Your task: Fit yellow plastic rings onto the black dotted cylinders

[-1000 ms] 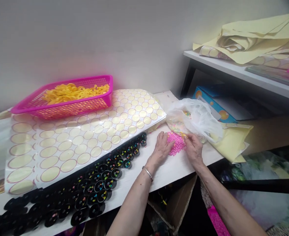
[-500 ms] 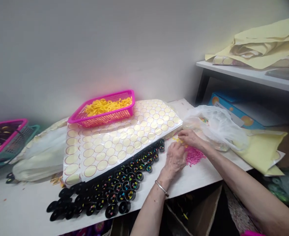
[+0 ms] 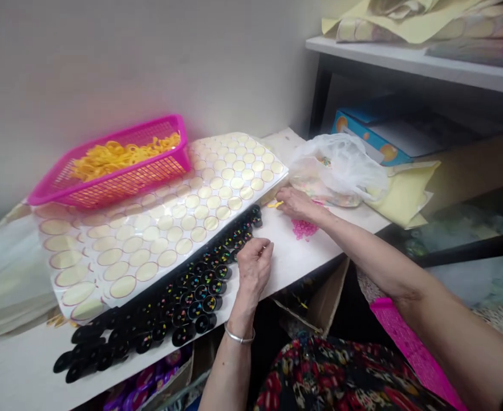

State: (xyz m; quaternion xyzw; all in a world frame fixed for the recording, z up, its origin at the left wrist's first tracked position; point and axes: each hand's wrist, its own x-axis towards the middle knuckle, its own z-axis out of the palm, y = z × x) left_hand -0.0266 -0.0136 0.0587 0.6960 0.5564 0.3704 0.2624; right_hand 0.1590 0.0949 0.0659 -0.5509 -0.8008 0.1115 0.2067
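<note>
White table runs along a plain grey wall; white shelf on black legs at upper R, w/ yellow paper on top. Blue box w/ orange circles sits below it. On table, far L to centre: pink basket of yellow loops, resting on sticker sheets w/ oval outlines. Black cups, several rows w/ coloured bits inside, line the sheets' near edge. White plastic bag slumps behind R hand, yellow packet just R of it. Open carton stands below the table edge.

Pink bits lie heaped on table, partly hidden by R hand & R forearm. R hand's fingertips are down at yellow pieces near the bag; can't tell if pinching any. L hand, fingers curled in, is just beside the cups' R end; contents can't be seen. Silver bracelet on L wrist.
</note>
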